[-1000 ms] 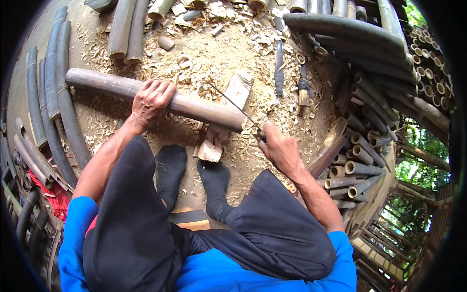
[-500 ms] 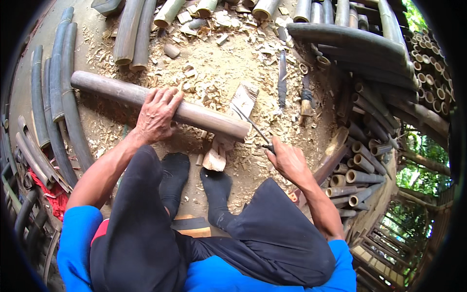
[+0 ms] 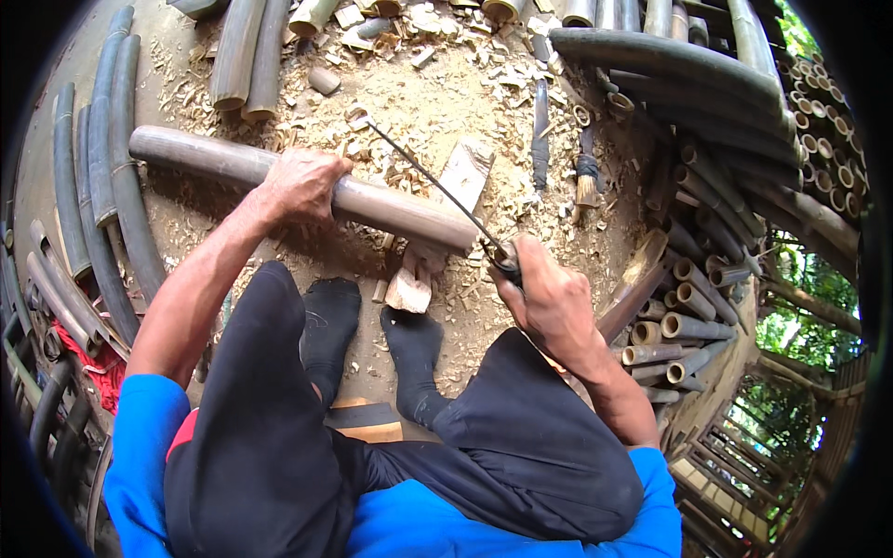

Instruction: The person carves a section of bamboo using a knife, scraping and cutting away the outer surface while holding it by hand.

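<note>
My left hand [image 3: 305, 183] is wrapped round the middle of a thick brown bamboo tube [image 3: 405, 213], which slopes down from upper left to right. Under the tube's right end lies a pale wooden block [image 3: 466, 174]; its near end shows below the tube. In my right hand [image 3: 549, 296], beyond the tube's right end, is the dark handle of a long, slim-bladed knife [image 3: 423, 171]. The blade, seen nearly edge-on, points up and left across the tube. Whether it touches the tube I cannot tell.
Shavings [image 3: 409, 102] cover the ground. A second dark blade [image 3: 540, 135] and a bristle-ended tool [image 3: 586, 177] lie to the right. Bamboo poles [image 3: 138, 186] lie left; cut tubes [image 3: 693, 325] are piled right, below a bamboo rack [image 3: 670, 65]. My socked feet [image 3: 414, 358] flank the near ground.
My right hand has lifted and turned, and the knife blade now reaches farther up and left over the tube. My left hand has rolled over on the tube, its fingers now more curled.
</note>
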Demonstrator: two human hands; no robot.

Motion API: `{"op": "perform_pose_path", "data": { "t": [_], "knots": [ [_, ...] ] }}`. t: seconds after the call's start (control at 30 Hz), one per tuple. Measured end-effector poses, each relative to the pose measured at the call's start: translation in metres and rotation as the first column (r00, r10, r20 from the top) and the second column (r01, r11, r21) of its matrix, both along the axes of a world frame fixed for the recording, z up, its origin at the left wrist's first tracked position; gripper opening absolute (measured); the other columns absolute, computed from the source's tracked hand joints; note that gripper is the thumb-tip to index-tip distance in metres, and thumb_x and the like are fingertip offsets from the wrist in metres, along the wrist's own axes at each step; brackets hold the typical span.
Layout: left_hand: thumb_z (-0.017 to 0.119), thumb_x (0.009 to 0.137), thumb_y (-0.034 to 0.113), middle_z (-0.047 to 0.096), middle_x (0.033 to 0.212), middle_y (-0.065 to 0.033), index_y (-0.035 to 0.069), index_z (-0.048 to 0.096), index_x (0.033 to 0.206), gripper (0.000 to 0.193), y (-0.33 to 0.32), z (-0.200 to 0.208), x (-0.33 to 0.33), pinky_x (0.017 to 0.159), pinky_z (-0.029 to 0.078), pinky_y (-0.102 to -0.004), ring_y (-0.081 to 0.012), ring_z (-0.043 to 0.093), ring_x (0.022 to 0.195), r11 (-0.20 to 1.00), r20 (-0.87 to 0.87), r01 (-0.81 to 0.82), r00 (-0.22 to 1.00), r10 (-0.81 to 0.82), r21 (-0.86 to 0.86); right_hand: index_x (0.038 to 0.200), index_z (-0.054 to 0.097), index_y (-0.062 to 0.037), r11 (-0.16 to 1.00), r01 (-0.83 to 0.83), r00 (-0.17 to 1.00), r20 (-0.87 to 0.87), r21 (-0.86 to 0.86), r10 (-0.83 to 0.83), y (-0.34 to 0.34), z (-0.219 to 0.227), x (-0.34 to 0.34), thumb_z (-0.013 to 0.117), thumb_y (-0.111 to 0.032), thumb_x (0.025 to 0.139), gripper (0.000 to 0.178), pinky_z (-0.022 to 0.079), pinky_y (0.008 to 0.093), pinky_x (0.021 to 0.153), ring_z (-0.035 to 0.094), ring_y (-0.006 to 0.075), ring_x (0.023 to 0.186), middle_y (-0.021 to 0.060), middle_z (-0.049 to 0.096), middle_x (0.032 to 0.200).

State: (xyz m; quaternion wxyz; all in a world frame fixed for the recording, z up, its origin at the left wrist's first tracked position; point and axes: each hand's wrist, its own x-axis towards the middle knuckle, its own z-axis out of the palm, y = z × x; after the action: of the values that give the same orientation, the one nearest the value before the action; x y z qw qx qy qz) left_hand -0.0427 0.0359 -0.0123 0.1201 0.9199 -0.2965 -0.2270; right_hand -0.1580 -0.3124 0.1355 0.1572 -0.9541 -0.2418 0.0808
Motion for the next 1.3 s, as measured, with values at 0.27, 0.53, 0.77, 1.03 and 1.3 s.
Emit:
{"op": "perform_pose_path", "data": {
  "t": [0.27,0.53,0.77,1.03,1.3],
  "knots": [
    [0.076,0.064,0.017,0.072,0.089,-0.0167,0.007,0.066,0.098,0.037,-0.002,0.004,0.018,0.079,0.058,-0.0479,-0.0365,0.073,0.093,0.999,0.011,-0.032,0.999,0.032,0.021,0.114,0.054,-0.0007,0.953,0.044,0.985,-0.144,-0.301,-0.091,-0.056,-0.064,0.008,0.071,-0.018,0.096,0.03,0.055,0.0467,0.058,0.07,0.0368,0.07,0.0235,0.07,0.093],
    [0.072,0.07,0.009,0.068,0.103,-0.0102,0.008,0.064,0.102,0.033,-0.011,0.004,-0.014,0.096,0.049,-0.0467,-0.0299,0.067,0.108,0.996,0.214,-0.027,0.976,0.044,-0.084,0.118,0.052,0.0005,0.996,0.073,0.994,-0.073,-0.048,-0.076,-0.038,-0.052,-0.01,0.071,-0.014,0.097,0.032,0.055,0.0464,0.059,0.067,0.0377,0.065,0.0232,0.069,0.09],
    [0.072,0.065,0.007,0.065,0.101,-0.0092,0.008,0.059,0.103,0.04,0.003,-0.005,-0.023,0.095,0.048,-0.0453,-0.0303,0.065,0.104,0.993,0.271,-0.038,0.96,0.067,-0.112,0.116,0.052,0.0015,0.982,0.145,0.96,-0.223,-0.118,-0.168,-0.006,-0.004,0.001,0.073,-0.025,0.097,0.039,0.054,0.0478,0.061,0.07,0.039,0.076,0.0179,0.069,0.091],
    [0.071,0.071,0.011,0.065,0.102,-0.0091,0.01,0.061,0.105,0.036,-0.006,-0.015,-0.026,0.094,0.05,-0.0434,-0.0284,0.066,0.103,0.992,0.435,0.017,0.9,0.038,-0.123,0.115,0.049,-0.0041,0.977,0.053,0.988,-0.133,-0.204,-0.081,-0.036,-0.05,-0.001,0.073,-0.017,0.094,0.034,0.056,0.0464,0.06,0.07,0.0372,0.072,0.0193,0.068,0.086],
    [0.069,0.074,0.013,0.065,0.099,-0.0086,0.008,0.062,0.102,0.03,-0.005,-0.011,-0.024,0.093,0.05,-0.0436,-0.0287,0.066,0.1,0.984,0.448,0.008,0.891,0.074,-0.178,0.102,0.051,-0.0036,0.995,0.064,0.995,-0.074,-0.081,-0.07,-0.025,-0.041,-0.007,0.074,-0.016,0.094,0.027,0.057,0.0395,0.06,0.072,0.0298,0.071,0.0177,0.069,0.089]
  ]
}}
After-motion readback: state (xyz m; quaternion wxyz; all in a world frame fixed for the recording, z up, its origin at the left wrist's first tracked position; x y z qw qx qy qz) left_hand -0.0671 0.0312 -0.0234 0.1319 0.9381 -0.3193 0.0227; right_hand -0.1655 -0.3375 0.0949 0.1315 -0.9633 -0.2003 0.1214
